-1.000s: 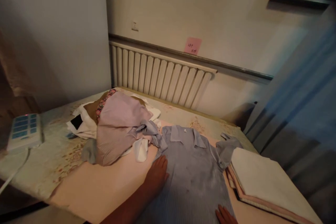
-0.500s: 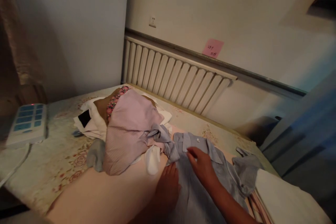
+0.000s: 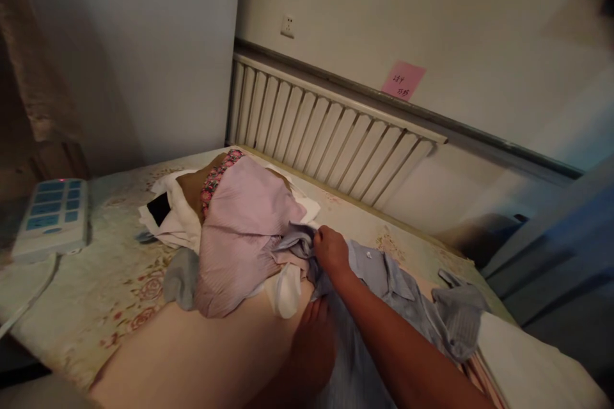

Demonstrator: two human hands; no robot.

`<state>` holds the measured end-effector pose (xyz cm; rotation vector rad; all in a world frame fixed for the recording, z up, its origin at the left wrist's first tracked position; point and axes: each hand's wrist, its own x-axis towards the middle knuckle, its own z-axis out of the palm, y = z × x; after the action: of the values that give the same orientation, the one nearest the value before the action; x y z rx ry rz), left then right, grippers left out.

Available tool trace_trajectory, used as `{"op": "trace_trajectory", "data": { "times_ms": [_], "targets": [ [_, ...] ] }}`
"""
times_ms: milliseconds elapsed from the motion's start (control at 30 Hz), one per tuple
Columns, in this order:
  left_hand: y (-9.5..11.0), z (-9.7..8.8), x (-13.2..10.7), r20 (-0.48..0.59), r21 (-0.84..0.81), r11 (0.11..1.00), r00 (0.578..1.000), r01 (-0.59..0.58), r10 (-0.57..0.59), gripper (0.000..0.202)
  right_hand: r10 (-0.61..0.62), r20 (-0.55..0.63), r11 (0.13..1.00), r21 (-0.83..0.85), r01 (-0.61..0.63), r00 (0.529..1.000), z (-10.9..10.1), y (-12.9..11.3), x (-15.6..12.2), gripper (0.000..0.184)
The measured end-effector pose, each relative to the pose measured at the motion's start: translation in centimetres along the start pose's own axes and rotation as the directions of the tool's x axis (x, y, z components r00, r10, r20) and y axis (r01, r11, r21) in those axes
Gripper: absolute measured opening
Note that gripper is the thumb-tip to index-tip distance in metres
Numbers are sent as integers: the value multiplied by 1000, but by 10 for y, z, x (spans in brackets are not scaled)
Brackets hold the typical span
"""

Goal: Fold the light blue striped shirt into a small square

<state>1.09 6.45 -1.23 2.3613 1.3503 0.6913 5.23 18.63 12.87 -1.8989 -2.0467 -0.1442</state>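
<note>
A grey-blue shirt (image 3: 369, 278) lies spread on the bed, its collar end toward the wall and one sleeve folded out to each side. My right hand (image 3: 332, 252) is closed on the cloth of its left sleeve (image 3: 300, 239), close to the shoulder. Lower down, my left hand (image 3: 314, 339) rests on the shirt's left side with its fingers stretched forward on the cloth. Just left of the hands lie a small white sock-like piece (image 3: 288, 291) and a lilac garment (image 3: 247, 217) with a flowered band.
Beneath the lilac garment are white and brown clothes (image 3: 185, 201), with a grey piece (image 3: 182, 278) beside them. A power strip (image 3: 52, 217) with a cord sits at the left edge. A radiator (image 3: 316, 134) runs behind the bed; a blue curtain (image 3: 547, 243) hangs at right.
My right hand has moved left from the shirt's collar area to its left sleeve and closed on it. The left hand stays on the shirt's side. The view has shifted slightly.
</note>
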Motion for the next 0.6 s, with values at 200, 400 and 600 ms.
{"op": "trace_trajectory", "data": {
  "times_ms": [200,400,600],
  "targets": [
    [-1,1,-2,13,74,997,999,32,-33,56,237,-195,864,490,-115,952,-33,26,-10,21],
    [-8,12,-1,-14,95,995,1000,1,0,55,424,-85,417,902,-111,902,-78,51,-43,17],
    [-8,14,0,-19,96,995,1000,5,-3,54,480,-230,451,892,-13,847,-135,72,-88,27]
  ]
}}
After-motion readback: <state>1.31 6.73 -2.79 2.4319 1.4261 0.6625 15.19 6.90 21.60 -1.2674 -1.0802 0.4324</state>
